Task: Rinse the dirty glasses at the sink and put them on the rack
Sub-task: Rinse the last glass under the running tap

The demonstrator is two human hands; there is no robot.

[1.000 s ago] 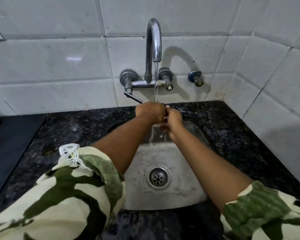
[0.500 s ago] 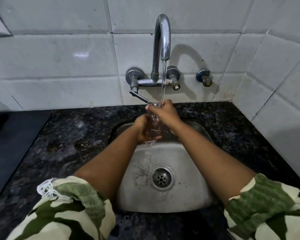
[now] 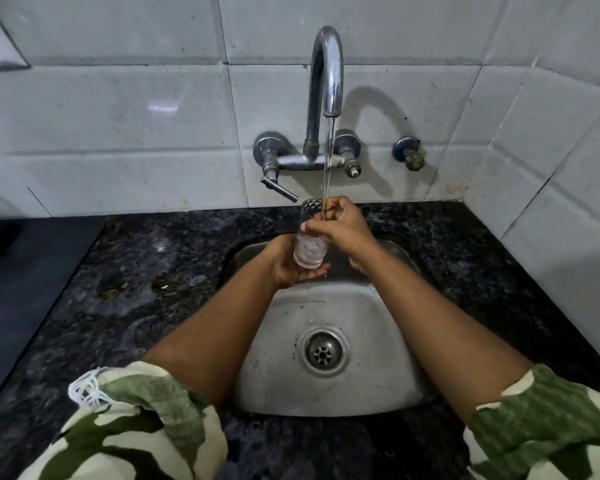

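Note:
A clear drinking glass point(image 3: 309, 249) stands upright under the running tap point(image 3: 327, 69), over the back of the steel sink point(image 3: 291, 375). Water streams into its mouth. My left hand point(image 3: 288, 263) cups the glass from below and behind, palm under its base. My right hand point(image 3: 340, 226) wraps the upper part near the rim, fingers across the front. No rack is in view.
The tap's lever handle point(image 3: 279, 189) sticks out just left of the glass rim. A capped valve point(image 3: 409, 154) sits on the tiled wall at right. Dark granite counter point(image 3: 125, 271) surrounds the sink. The drain point(image 3: 323, 353) lies in the basin's middle.
One second ago both hands met under the stream with the glass hidden. Since then my left hand dropped under the base, and the glass stands upright and visible, filling with water.

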